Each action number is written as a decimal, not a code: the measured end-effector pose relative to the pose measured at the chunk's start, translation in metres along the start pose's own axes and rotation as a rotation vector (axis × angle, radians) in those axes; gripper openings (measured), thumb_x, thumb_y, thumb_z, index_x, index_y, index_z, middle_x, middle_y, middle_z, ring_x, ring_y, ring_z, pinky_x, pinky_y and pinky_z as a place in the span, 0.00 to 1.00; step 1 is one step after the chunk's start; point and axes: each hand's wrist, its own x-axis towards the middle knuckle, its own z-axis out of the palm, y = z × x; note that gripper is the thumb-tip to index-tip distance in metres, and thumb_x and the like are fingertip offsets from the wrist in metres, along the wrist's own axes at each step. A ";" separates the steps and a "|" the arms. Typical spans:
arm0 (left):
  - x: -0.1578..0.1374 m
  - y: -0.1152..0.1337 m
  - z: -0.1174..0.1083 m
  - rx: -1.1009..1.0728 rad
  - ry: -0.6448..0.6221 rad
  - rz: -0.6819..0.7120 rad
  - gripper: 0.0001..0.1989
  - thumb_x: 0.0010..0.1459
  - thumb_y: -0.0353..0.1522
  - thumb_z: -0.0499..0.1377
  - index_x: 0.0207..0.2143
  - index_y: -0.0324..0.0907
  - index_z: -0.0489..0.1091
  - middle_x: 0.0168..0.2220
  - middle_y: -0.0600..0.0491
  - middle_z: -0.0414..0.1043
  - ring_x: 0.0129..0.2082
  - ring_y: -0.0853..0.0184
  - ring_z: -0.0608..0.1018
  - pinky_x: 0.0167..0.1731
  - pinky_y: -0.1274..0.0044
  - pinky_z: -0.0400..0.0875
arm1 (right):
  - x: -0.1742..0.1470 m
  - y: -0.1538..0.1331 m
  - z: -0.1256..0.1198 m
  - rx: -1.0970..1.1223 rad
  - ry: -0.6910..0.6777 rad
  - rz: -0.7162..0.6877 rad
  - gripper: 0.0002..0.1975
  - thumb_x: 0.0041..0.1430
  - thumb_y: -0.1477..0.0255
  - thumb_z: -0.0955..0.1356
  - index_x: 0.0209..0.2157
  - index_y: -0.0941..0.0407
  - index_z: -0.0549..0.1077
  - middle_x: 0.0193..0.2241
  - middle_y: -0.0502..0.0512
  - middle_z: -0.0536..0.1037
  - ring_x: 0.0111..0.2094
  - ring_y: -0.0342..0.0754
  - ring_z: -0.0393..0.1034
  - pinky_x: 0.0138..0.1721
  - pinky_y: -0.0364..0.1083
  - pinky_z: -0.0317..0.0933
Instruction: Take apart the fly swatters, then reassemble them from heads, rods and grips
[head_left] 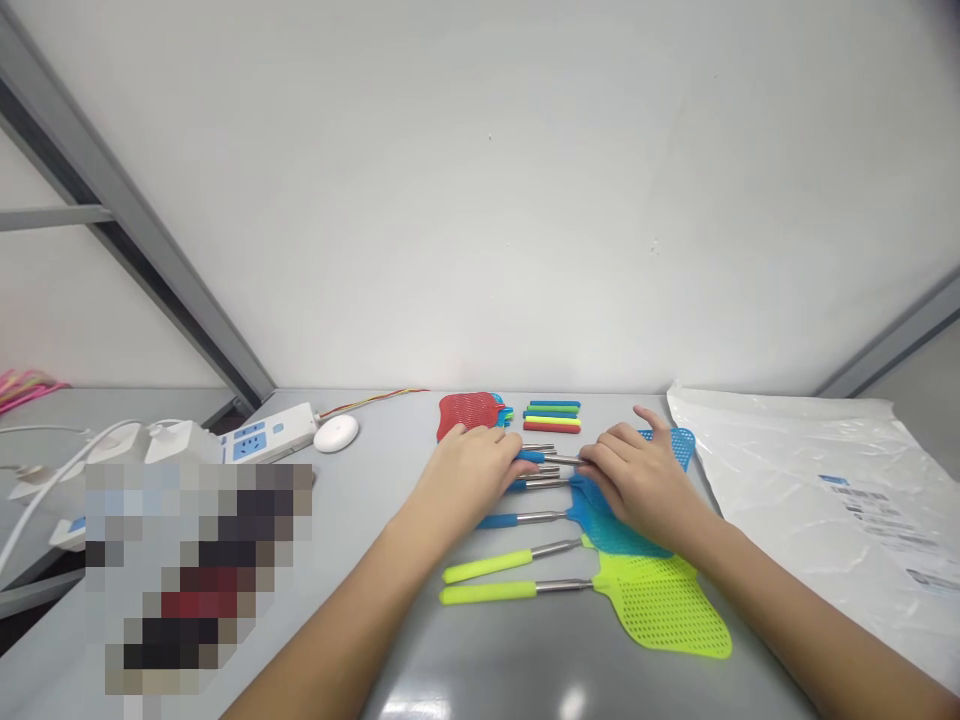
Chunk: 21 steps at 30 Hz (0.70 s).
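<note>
My left hand (474, 465) is closed around the blue handle of a telescopic fly swatter (561, 460). My right hand (637, 475) has its fingers closed at the other end of its metal shaft, with the little finger raised. Part of the swatter's blue head is hidden behind that hand. Below lie more blue fly swatters (611, 525) and two yellow-green fly swatters (667, 612), handles to the left. Several bare metal rods (541, 447) lie around the held shaft. Behind them are loose coloured handles (552, 416) in a row and a stack of swatter heads (466, 410), red on top.
A white plastic mailing bag (795, 480) covers the right of the grey table. At left are a power strip (289, 430), a round white device (336, 432), plugs and white cables. A pixelated patch hides the lower left. The white wall stands behind.
</note>
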 end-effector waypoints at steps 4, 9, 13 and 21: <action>-0.001 0.009 0.003 -0.014 -0.023 0.060 0.15 0.65 0.41 0.49 0.32 0.41 0.65 0.29 0.54 0.72 0.30 0.63 0.74 0.31 0.72 0.57 | -0.002 -0.006 0.002 -0.017 -0.026 -0.044 0.09 0.65 0.70 0.60 0.38 0.55 0.71 0.28 0.50 0.73 0.36 0.47 0.65 0.57 0.61 0.37; -0.005 0.026 0.002 -0.018 -0.001 0.105 0.12 0.65 0.38 0.49 0.33 0.42 0.64 0.30 0.55 0.72 0.30 0.63 0.74 0.30 0.72 0.58 | -0.004 -0.012 0.006 0.012 -0.103 -0.093 0.11 0.67 0.74 0.57 0.37 0.57 0.70 0.29 0.52 0.73 0.31 0.45 0.64 0.47 0.51 0.51; -0.007 0.028 0.002 0.047 0.076 0.106 0.09 0.65 0.34 0.48 0.35 0.42 0.64 0.32 0.53 0.70 0.34 0.62 0.73 0.33 0.70 0.59 | 0.003 -0.014 0.002 0.035 -0.208 -0.045 0.13 0.68 0.70 0.55 0.33 0.56 0.67 0.28 0.52 0.72 0.27 0.45 0.62 0.32 0.46 0.51; -0.005 0.038 0.003 0.147 0.193 0.115 0.08 0.63 0.27 0.47 0.41 0.41 0.65 0.36 0.50 0.68 0.39 0.62 0.71 0.46 0.63 0.59 | 0.018 -0.015 -0.020 0.445 -0.469 0.121 0.14 0.69 0.66 0.53 0.36 0.54 0.64 0.30 0.51 0.74 0.27 0.45 0.67 0.27 0.43 0.52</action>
